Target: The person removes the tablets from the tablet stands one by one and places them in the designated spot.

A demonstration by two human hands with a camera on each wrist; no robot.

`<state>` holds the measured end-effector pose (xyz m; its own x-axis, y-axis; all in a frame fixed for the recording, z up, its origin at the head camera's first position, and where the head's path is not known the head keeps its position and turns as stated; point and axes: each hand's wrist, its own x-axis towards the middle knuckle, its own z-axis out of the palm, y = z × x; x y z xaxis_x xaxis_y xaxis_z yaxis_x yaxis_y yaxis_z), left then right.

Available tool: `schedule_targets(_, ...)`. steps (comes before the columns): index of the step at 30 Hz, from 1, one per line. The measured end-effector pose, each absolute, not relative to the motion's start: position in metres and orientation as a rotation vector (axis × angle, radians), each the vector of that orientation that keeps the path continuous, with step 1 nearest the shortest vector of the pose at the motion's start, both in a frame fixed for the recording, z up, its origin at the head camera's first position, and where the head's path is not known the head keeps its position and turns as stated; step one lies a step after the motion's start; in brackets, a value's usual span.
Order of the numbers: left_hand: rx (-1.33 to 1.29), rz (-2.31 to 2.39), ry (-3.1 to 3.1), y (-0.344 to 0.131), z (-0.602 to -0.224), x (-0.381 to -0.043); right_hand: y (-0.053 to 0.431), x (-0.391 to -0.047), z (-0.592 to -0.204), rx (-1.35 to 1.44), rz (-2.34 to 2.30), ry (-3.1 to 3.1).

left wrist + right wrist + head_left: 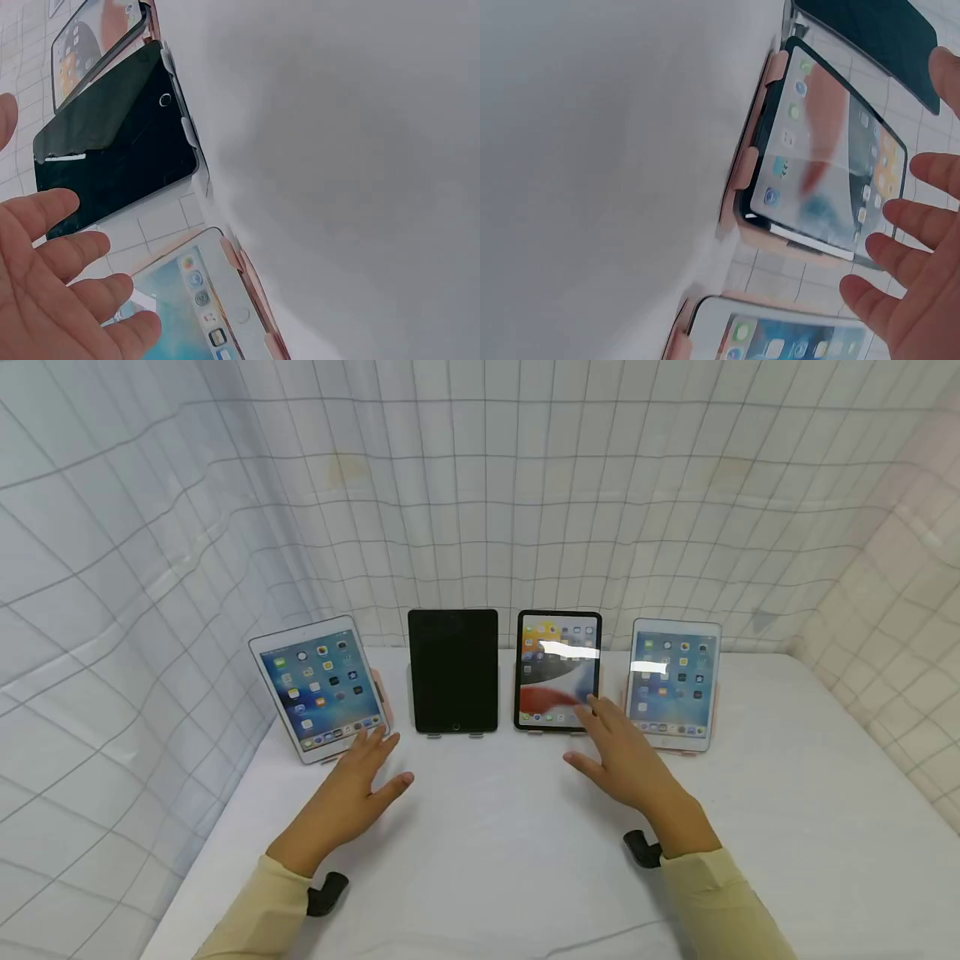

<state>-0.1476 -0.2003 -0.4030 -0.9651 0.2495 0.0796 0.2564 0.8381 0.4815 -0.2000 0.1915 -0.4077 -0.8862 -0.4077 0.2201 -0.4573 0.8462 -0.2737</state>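
Observation:
Spread fingers show on my left hand (348, 797), which hovers in front of the lower right part of a white tablet (322, 685) leaning at the far left. My right hand (630, 760), fingers also extended, is in front of the black-framed tablet (547, 693) with a lit home screen. Neither hand holds anything. Between the two stands a dark-screened tablet (453, 672), seen in the left wrist view (120, 142) beyond the fingers. Another white tablet (675, 685), lit, stands at the right, its lower left partly behind the right hand. Whether any fingertip touches a screen I cannot tell.
Pink stands (746, 169) prop up tablets from below. A white cloth (480, 860) covers the table, and white grid-patterned sheeting (480, 485) rises behind and at both sides. Black curved pieces (327, 893) sit at both wrists.

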Motion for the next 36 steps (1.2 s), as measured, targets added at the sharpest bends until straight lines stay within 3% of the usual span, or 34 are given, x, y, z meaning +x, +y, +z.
schedule_targets(22,0.041,-1.117,-2.721,-0.27,-0.395,-0.13,0.104,-0.24,-0.391,1.021,0.396,-2.608)
schedule_targets(36,0.289,-1.141,-2.729,-0.303,-0.369,-0.147,0.037,-0.277,-0.385,1.113,0.515,-2.617)
